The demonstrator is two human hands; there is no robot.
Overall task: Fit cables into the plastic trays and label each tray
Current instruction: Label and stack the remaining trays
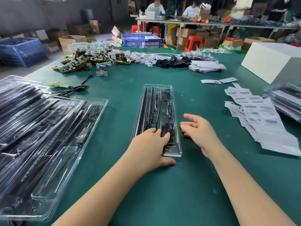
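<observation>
At the middle of a green table [187, 185], a long clear plastic tray [172, 95] lies lengthwise, running from near to far. Black rods fill its left channels, a small inline controller [169, 110] sits in the right channel, and a coiled black cable [168, 128] lies in the near-right pocket. The left hand [150, 144] rests on the tray's near end, its fingers [166, 137] pressing down on the coiled cable and its thumb on the table at the tray's near edge. The right hand [197, 128] hovers just right of the tray, fingers loosely spread and holding nothing.

Bare table surface stretches along the near edge between and around both forearms, and again beyond the tray's far end. To the left, a stack of filled trays [40, 136] crowds the table's near-left part, well apart from the working tray. To the right lie barcode label sheets [260, 115], fanned out, with more stacked trays [288, 101] beyond them at the right edge. A white box [273, 62] stands far right. Brass-coloured hardware [88, 61], white tags and black parts form a band along the far side.
</observation>
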